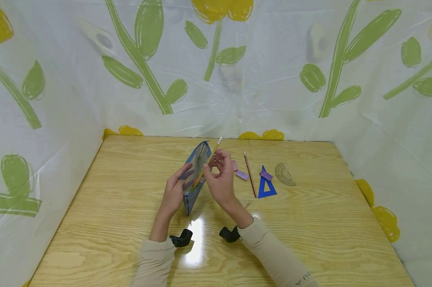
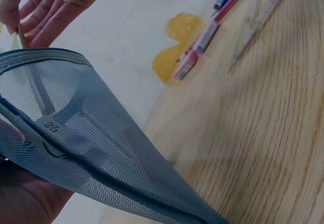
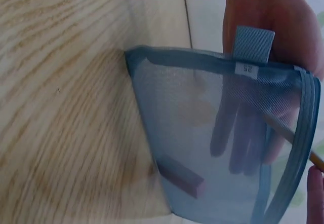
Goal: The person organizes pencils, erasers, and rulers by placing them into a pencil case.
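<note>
My left hand [image 1: 173, 193] grips a blue-grey mesh zip pouch [image 1: 192, 204], tilted upright above the table with its mouth spread. Through the mesh in the right wrist view, the left fingers [image 3: 243, 143] show along the pouch's far side. A yellow pencil [image 1: 217, 146] is pinched between the thumb and fingers of my right hand [image 1: 221, 185]. It slants into the pouch's mouth, its lower part inside and its white-tipped end sticking out above. Low in the pouch lies a small block like an eraser [image 3: 183, 177], blurred by the mesh.
Right of the hands lie two pinkish-purple erasers [image 1: 242, 175], a red pencil [image 1: 250, 177] and a blue set square [image 1: 261, 193] with a purple eraser [image 1: 266, 175] on it. A clear protractor [image 1: 285, 174] is farther right. A clear set square [image 2: 259, 24] is partly behind the right forearm in the head view.
</note>
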Action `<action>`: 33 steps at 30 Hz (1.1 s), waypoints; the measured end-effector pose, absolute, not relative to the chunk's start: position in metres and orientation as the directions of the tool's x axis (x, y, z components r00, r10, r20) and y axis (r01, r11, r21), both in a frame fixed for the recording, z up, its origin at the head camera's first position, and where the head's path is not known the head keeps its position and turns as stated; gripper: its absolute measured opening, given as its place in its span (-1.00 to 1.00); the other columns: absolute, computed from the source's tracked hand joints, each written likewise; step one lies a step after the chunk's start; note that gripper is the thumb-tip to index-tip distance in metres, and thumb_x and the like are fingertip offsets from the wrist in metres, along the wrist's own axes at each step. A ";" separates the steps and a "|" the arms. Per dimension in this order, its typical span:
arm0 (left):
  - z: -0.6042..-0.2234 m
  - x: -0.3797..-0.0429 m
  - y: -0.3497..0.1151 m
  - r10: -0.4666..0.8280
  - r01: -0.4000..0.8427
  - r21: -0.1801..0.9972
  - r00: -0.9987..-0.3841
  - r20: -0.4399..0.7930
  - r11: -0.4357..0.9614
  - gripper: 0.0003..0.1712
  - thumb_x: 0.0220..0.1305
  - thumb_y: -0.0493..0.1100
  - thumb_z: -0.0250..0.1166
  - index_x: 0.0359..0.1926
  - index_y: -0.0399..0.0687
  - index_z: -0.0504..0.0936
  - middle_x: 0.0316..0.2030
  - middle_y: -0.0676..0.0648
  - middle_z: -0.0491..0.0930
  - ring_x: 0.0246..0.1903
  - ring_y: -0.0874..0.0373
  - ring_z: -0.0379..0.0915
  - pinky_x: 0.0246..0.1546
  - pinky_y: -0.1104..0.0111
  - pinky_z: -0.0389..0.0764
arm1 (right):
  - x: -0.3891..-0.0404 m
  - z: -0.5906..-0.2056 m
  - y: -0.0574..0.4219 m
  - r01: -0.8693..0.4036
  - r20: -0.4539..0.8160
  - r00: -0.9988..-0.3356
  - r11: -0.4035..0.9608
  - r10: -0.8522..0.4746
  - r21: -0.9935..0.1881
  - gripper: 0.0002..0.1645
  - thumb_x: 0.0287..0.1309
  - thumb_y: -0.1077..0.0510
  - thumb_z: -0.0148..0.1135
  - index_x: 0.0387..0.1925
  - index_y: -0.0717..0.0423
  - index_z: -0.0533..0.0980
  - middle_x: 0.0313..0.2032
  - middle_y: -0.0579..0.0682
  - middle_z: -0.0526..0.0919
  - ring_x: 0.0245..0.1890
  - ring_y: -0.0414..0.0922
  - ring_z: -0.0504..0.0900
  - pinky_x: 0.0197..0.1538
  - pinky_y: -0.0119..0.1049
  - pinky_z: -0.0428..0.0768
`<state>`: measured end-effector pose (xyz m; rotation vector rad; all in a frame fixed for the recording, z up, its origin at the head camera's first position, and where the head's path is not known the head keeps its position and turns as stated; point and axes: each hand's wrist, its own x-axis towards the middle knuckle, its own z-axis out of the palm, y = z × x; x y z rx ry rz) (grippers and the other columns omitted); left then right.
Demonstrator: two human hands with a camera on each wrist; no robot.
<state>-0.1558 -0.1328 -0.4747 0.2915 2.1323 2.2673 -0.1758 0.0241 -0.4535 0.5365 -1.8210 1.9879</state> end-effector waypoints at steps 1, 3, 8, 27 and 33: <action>-0.475 -0.156 -0.133 0.137 0.114 0.991 -0.983 0.123 -0.071 -0.34 0.43 -0.43 -0.39 0.51 -0.41 0.16 0.49 -0.36 0.18 0.45 -0.31 0.17 0.37 -0.16 0.37 | -0.175 -0.453 0.023 -0.517 0.517 -0.856 -0.077 0.023 -0.853 -0.57 0.28 0.46 0.14 0.13 0.44 0.25 -0.15 0.26 0.41 -0.22 -0.17 0.56 -0.59 -0.49 0.56; -0.475 -0.155 -0.132 0.134 0.112 0.991 -0.983 0.122 -0.078 -0.34 0.43 -0.43 -0.39 0.51 -0.42 0.16 0.48 -0.37 0.18 0.45 -0.31 0.16 0.38 -0.16 0.37 | -0.174 -0.454 0.022 -0.500 0.500 -0.866 -0.072 0.014 -0.863 -0.55 0.28 0.47 0.15 0.15 0.44 0.26 -0.14 0.28 0.41 -0.22 -0.15 0.56 -0.57 -0.49 0.57; -0.475 -0.155 -0.132 0.129 0.105 0.991 -0.985 0.116 -0.085 -0.35 0.43 -0.43 -0.38 0.50 -0.43 0.16 0.48 -0.37 0.18 0.45 -0.30 0.17 0.37 -0.15 0.38 | -0.171 -0.454 0.019 -0.452 0.452 -0.892 -0.031 -0.013 -0.892 -0.51 0.30 0.48 0.13 0.21 0.45 0.24 -0.09 0.32 0.43 -0.18 -0.12 0.54 -0.57 -0.48 0.53; -0.474 -0.155 -0.134 0.103 0.116 0.991 -0.987 0.122 -0.064 -0.34 0.41 -0.45 -0.34 0.49 -0.42 0.21 0.46 -0.36 0.23 0.43 -0.30 0.22 0.35 -0.18 0.39 | -0.165 -0.442 0.018 -0.440 0.438 -0.898 0.044 -0.048 -0.897 -0.55 0.32 0.49 0.12 0.22 0.47 0.33 -0.05 0.43 0.48 -0.13 0.23 0.59 -0.41 0.13 0.73; -0.474 -0.155 -0.137 0.097 0.114 0.991 -0.988 0.121 -0.074 -0.34 0.41 -0.45 -0.36 0.49 -0.44 0.20 0.46 -0.37 0.23 0.43 -0.32 0.22 0.35 -0.16 0.40 | -0.162 -0.445 0.028 -0.449 0.450 -0.892 -0.020 -0.042 -0.893 -0.57 0.34 0.41 0.17 0.21 0.34 0.38 -0.06 0.32 0.52 -0.14 0.07 0.62 -0.33 -0.13 0.78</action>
